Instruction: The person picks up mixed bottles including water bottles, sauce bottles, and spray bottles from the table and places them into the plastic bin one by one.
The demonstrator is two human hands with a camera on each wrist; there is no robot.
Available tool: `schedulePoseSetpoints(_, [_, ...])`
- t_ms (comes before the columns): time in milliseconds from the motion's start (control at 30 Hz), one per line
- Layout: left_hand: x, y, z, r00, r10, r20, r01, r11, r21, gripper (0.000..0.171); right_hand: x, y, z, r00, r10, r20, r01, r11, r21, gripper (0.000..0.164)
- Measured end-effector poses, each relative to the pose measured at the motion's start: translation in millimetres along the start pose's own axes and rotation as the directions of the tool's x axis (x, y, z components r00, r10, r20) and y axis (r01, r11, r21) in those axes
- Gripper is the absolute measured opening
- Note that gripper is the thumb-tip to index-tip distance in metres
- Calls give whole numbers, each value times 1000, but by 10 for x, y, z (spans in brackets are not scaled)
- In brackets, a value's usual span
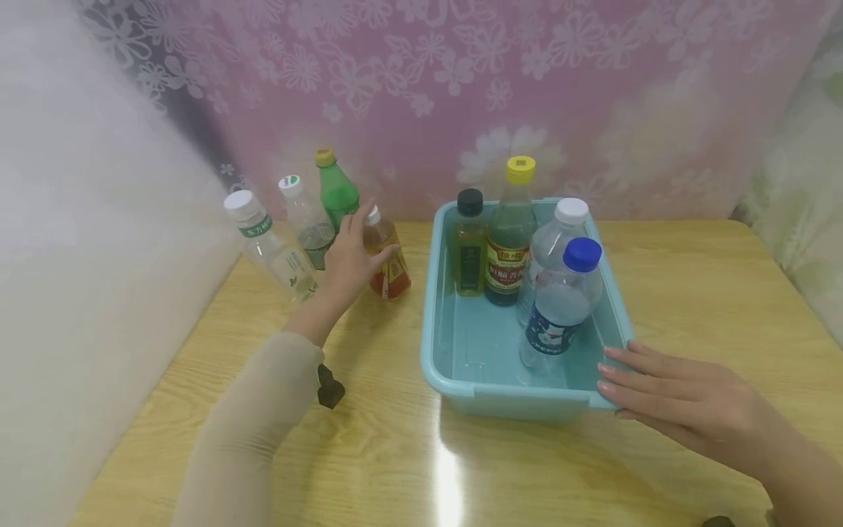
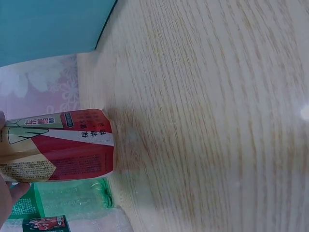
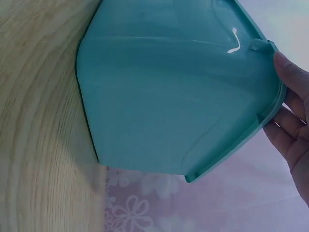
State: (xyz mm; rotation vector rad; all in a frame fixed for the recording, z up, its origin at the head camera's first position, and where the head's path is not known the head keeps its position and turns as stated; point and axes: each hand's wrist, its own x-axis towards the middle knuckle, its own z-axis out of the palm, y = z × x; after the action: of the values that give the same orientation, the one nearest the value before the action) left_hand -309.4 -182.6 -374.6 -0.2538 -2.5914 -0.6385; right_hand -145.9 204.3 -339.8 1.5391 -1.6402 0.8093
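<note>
My left hand (image 1: 349,260) grips the upper part of a plastic drink bottle (image 1: 391,274) with a red and tan label and a white cap. In the left wrist view the lower half of this bottle (image 2: 72,145) shows, its base close to the wooden tabletop. My right hand (image 1: 691,402) holds the near right corner of a light blue plastic tub (image 1: 431,307), fingers over the rim and thumb against its outside. Inside the tub stand a black-capped bottle (image 1: 470,249), a yellow-capped sauce bottle (image 1: 507,271), a white-capped clear bottle (image 1: 546,245) and a blue-capped clear bottle (image 1: 556,315).
Left of the held bottle stand a green bottle (image 1: 338,190), a clear bottle with a dark label (image 1: 315,238) and a tall white-capped clear bottle (image 1: 273,252). A flowered pink curtain (image 1: 421,95) hangs behind the wooden table (image 1: 369,454). A white wall (image 1: 85,256) borders the left side.
</note>
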Motion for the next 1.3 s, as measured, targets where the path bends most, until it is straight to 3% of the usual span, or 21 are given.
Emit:
schedulePoseSetpoints(300, [-4,11,-9,1000,31,-5,-31,1000,-2,83,-16,40,4,1000,-6,-16,6,1000,-20,26])
schedulePoseSetpoints(533, [-62,20,-14,999,38,3,-38,999,-29,84,-54,90,119,995,-39,-89,32,997,-72,24])
schedulePoseSetpoints(733, [-87,28,-40,992,105,-74,-109,993,-56,83,-134,144,177,988,-90,-125,71,986,-149,26])
schedulePoseSetpoints(867, [-71,77,-118,978,161,-131,-171,983,-71,83,-152,172,219,980,-129,-152,90,966,-241,28])
schedulePoseSetpoints(967, [-69,157,-207,976,178,-127,-192,976,-101,84,-172,180,259,965,-161,-206,100,955,-280,26])
schedulePoseSetpoints(1133, [-113,327,-391,989,138,-57,-145,978,-152,85,-222,196,297,947,-183,-263,106,954,-282,24])
schedulePoseSetpoints(1300, [-209,474,-597,995,103,-17,-105,978,-180,86,-222,200,285,956,-171,-240,97,951,-292,25])
